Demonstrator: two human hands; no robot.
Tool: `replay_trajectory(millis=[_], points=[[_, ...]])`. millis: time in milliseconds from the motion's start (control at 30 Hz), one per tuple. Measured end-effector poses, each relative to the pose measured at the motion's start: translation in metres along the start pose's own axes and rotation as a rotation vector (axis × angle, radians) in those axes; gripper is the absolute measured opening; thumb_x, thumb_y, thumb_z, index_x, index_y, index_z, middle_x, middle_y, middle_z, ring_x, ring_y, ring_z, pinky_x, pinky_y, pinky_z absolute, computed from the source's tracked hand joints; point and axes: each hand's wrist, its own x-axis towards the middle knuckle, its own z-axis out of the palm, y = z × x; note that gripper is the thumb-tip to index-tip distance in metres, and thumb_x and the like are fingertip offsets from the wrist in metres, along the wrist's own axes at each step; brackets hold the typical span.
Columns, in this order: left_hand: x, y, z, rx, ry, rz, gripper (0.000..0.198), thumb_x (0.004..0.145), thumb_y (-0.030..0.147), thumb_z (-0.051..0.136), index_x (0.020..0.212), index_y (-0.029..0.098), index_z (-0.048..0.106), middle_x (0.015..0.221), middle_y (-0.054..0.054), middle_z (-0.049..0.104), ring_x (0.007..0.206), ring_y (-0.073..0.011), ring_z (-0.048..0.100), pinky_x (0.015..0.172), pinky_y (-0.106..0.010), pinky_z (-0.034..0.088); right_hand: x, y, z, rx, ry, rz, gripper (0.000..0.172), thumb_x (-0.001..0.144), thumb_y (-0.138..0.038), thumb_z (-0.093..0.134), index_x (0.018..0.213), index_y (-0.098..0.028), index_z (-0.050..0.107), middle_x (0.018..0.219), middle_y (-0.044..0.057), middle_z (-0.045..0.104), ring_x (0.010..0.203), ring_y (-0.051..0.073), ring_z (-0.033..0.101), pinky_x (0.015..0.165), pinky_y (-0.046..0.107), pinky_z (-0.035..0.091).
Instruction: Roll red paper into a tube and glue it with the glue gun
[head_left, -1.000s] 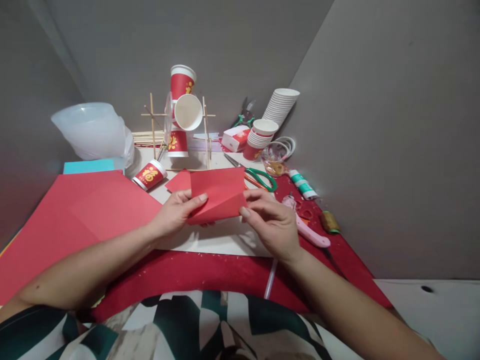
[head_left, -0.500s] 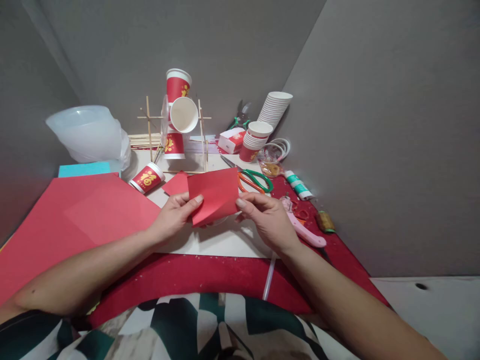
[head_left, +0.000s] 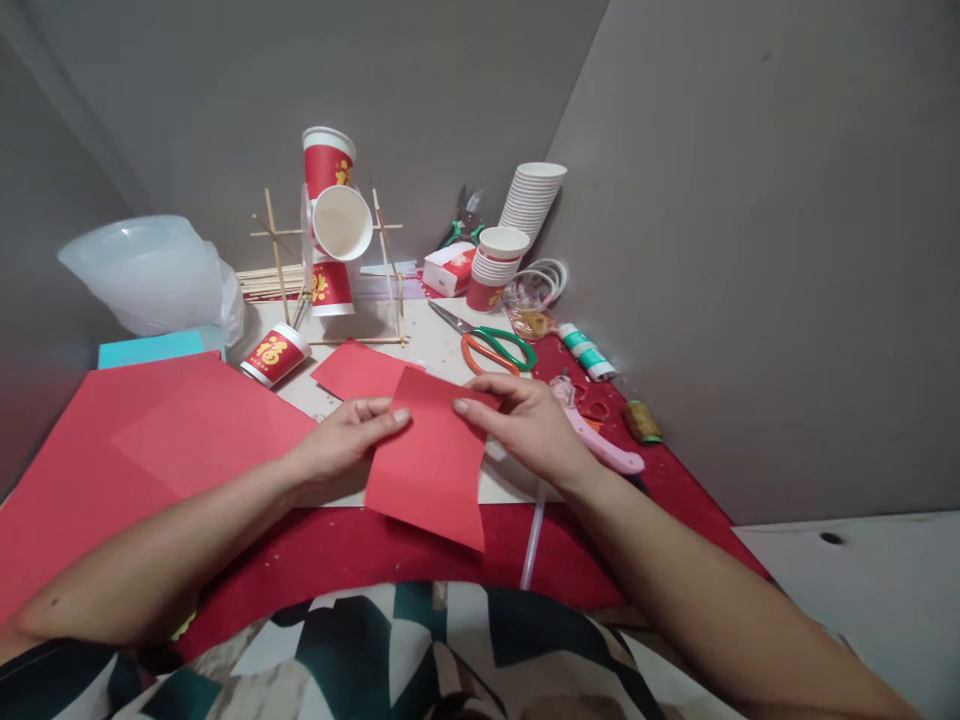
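A piece of red paper (head_left: 427, 470) hangs between my hands, its long side running down toward me. My left hand (head_left: 349, 435) pinches its left edge, thumb on top. At the upper right edge my right hand (head_left: 525, 420) grips it between thumb and fingers. Behind it another red sheet (head_left: 356, 370) lies on the white board (head_left: 442, 340). Scissors (head_left: 495, 350) with one green and one orange handle rest beyond my right hand. A wooden stick frame (head_left: 397, 300) holds several red and white paper cups (head_left: 330, 165) further back.
Large red sheets (head_left: 172, 430) lie at the left, before a plastic bag (head_left: 142, 275). A cup (head_left: 275, 355) lies tilted near the frame. Stacked cups (head_left: 532, 200), a small box (head_left: 450, 268), a thread spool (head_left: 643, 422) and a pink tool (head_left: 611, 450) are at the right.
The red paper has been opened out and now hangs lower toward me. More of the sheet behind it shows. The view has shifted slightly, and both hands still hold the paper.
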Motion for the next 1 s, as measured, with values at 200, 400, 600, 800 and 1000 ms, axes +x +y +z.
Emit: replay_trajectory(millis=[200,400,600,800,1000], points=[[0.011,0.007,-0.008,-0.11,0.136,0.098,0.046,0.089,0.059,0.062,0.101,0.015,0.066,0.082,-0.01,0.075,0.071,-0.0212,0.074,0.068,-0.033,0.06,0.011,0.01,-0.003,0.136,0.459,-0.035,0.026,0.068,-0.036,0.08,0.08,-0.021,0.062,0.075,-0.002,0.067,0.067,0.013,0.061,0.065,0.027,0.051],[0.003,0.002,0.001,0.109,0.159,0.253,0.036,0.08,0.042,0.081,0.102,0.016,0.071,0.082,-0.005,0.075,0.076,-0.0178,0.071,0.078,-0.03,0.056,0.008,0.01,0.001,0.247,0.267,0.104,0.034,0.062,-0.032,0.084,0.079,-0.022,0.056,0.065,-0.006,0.061,0.056,0.01,0.058,0.056,0.021,0.046],[-0.001,0.003,0.001,0.158,0.189,0.218,0.03,0.078,0.035,0.082,0.099,0.014,0.075,0.084,-0.006,0.077,0.072,-0.018,0.07,0.075,-0.031,0.055,0.004,0.001,0.0,0.292,0.051,0.219,0.041,0.059,-0.033,0.089,0.091,-0.023,0.066,0.077,-0.003,0.071,0.072,0.016,0.068,0.071,0.03,0.056],[0.001,0.01,-0.009,0.2,0.145,0.176,0.034,0.077,0.033,0.083,0.108,0.02,0.078,0.086,-0.004,0.079,0.076,-0.0161,0.071,0.074,-0.027,0.055,0.008,0.003,-0.014,0.357,-0.133,0.17,0.021,0.067,-0.031,0.086,0.086,-0.025,0.079,0.08,-0.001,0.075,0.074,0.014,0.067,0.071,0.028,0.053],[0.004,0.018,-0.018,0.211,0.157,0.168,0.019,0.067,0.018,0.085,0.086,0.021,0.083,0.091,-0.004,0.08,0.079,-0.0149,0.07,0.073,-0.023,0.053,0.013,0.004,-0.031,0.245,-0.226,0.107,0.016,0.071,-0.024,0.078,0.086,-0.024,0.082,0.086,0.001,0.076,0.075,0.012,0.064,0.066,0.023,0.05]])
